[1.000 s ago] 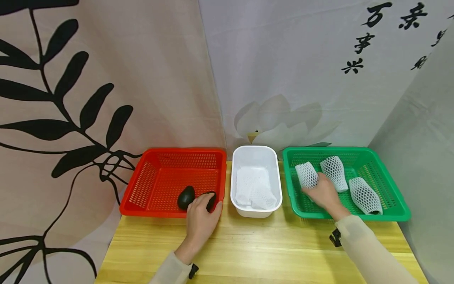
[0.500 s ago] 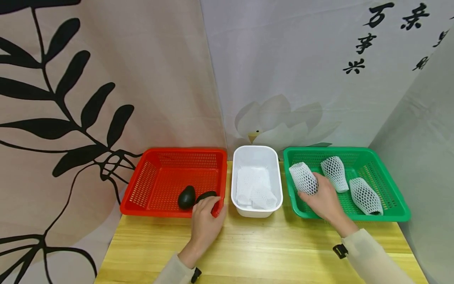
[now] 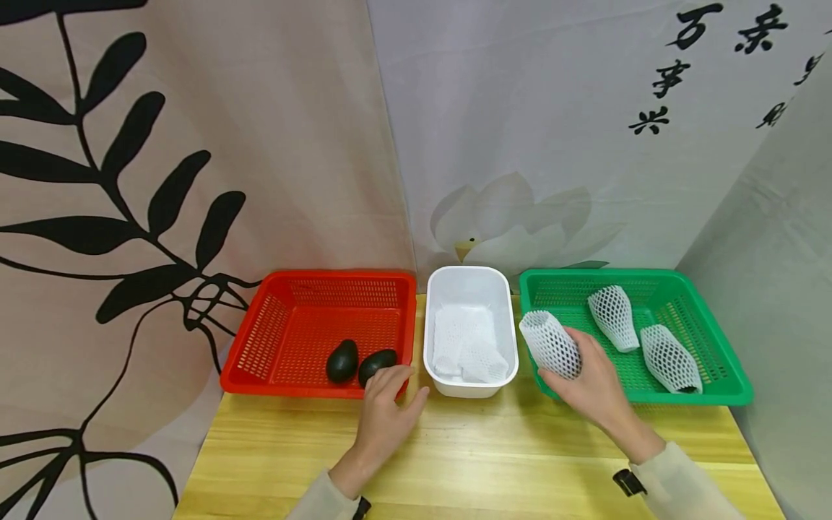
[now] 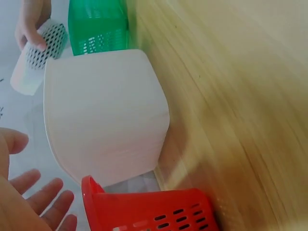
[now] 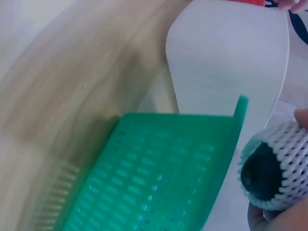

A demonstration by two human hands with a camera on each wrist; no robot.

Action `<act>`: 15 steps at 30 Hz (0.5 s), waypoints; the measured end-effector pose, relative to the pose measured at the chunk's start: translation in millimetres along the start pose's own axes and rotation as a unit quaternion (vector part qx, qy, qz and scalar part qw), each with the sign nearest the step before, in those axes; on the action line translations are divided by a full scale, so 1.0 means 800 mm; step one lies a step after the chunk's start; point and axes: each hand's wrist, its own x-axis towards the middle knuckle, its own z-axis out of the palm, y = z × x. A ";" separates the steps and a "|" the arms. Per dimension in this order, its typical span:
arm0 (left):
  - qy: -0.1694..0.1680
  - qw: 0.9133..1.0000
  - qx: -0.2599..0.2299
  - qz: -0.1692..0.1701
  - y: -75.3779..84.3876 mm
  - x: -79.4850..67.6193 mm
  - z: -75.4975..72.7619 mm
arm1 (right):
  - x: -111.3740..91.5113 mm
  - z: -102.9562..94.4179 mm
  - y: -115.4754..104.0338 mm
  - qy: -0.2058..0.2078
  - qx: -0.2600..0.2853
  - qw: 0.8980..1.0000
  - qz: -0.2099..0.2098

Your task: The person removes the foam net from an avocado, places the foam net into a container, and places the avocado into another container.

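Observation:
My right hand (image 3: 593, 383) grips an avocado (image 5: 262, 172) sleeved in a white foam net (image 3: 551, 344), over the left edge of the green basket (image 3: 650, 399). In the right wrist view the dark end of the fruit shows at the net's opening. Two more white foam nets, one upright (image 3: 614, 318) and one slanted (image 3: 671, 359), lie in that basket. My left hand (image 3: 388, 412) is just over the front right rim of the red basket (image 3: 305, 289), its fingers spread and holding nothing. Beside it two bare avocados (image 3: 342, 361) rest in the red basket.
Between the baskets stands a white plastic tub (image 3: 469, 289) with white foam nets (image 3: 471, 347) in it. All three containers sit on a wooden table (image 3: 494, 448), against a printed cloth backdrop (image 3: 312, 144).
My right hand has lifted the netted avocado and moved it left and toward me. My left hand has let go of the right-hand avocado and drawn back to the right.

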 end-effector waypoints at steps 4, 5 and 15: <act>-0.005 1.000 -0.006 0.019 0.002 -0.003 0.001 | -0.011 0.004 -0.006 0.004 0.010 1.000 -0.026; -0.008 1.000 -0.009 0.022 0.003 -0.004 0.001 | -0.014 0.005 -0.007 0.004 0.012 0.999 -0.033; -0.034 0.995 -0.055 0.070 0.007 -0.009 0.003 | -0.038 0.016 -0.019 0.003 0.016 0.996 -0.091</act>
